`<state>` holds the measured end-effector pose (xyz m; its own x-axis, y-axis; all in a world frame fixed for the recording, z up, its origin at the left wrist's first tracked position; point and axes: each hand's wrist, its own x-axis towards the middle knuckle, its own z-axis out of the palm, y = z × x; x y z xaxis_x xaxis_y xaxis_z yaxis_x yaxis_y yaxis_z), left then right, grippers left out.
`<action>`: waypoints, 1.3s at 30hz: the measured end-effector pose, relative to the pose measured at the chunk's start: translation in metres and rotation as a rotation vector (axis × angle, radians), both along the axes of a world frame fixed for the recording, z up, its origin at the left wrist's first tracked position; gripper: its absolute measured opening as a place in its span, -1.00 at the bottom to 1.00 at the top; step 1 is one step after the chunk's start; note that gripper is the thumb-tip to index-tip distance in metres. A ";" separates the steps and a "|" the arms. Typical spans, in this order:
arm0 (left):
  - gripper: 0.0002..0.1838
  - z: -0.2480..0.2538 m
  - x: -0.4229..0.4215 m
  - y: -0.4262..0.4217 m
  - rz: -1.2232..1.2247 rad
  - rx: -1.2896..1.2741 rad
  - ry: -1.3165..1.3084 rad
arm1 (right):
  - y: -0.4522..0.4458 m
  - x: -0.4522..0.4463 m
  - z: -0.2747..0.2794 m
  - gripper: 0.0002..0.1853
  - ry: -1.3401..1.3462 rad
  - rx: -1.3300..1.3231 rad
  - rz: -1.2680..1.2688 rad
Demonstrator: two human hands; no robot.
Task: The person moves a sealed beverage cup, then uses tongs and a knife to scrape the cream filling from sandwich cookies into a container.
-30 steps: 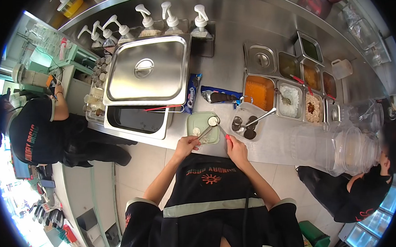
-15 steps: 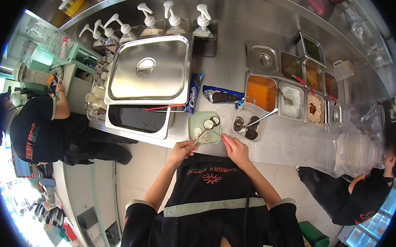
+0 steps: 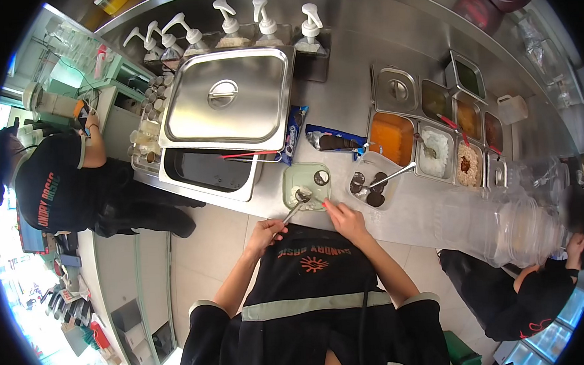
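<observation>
My left hand (image 3: pixel 265 235) grips the handle of a metal spoon (image 3: pixel 299 200), whose bowl is inside a pale green square container (image 3: pixel 288 181). White, creamy stuff lies in that container, and a dark cookie (image 3: pixel 321 177) with a white top sits in its upper right part. My right hand (image 3: pixel 347 220) is closed on a thin red-handled tool (image 3: pixel 324 204) at the container's lower right edge; the tool's tip is hard to make out. To the right, a clear container (image 3: pixel 390 197) holds several dark cookies (image 3: pixel 375 198) and another spoon (image 3: pixel 396 172).
An open blue cookie packet (image 3: pixel 333 141) lies behind. Left are a large lidded steel pan (image 3: pixel 225 113) and pump bottles (image 3: pixel 266 28). Steel tubs of toppings (image 3: pixel 435 152) and stacked clear containers (image 3: pixel 505 221) stand right. One person (image 3: pixel 51 178) is at left, another (image 3: pixel 509 290) at right.
The spoon in my left hand has moved down and left, away from the cookie, into the white stuff. The view has shifted slightly, so the counter items appear further right.
</observation>
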<state>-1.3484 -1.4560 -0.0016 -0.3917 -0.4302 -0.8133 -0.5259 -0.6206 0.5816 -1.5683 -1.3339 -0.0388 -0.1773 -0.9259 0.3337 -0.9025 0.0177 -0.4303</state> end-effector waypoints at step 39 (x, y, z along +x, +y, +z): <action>-0.62 0.008 -0.028 0.004 -0.264 -0.059 0.019 | -0.011 0.000 -0.004 -0.69 -0.183 0.258 -0.280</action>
<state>-1.3765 -1.4519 0.0065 -0.5114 -0.3574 -0.7815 -0.6539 -0.4281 0.6238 -1.5686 -1.3449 -0.0425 -0.4688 -0.8825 0.0365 -0.7567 0.3799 -0.5321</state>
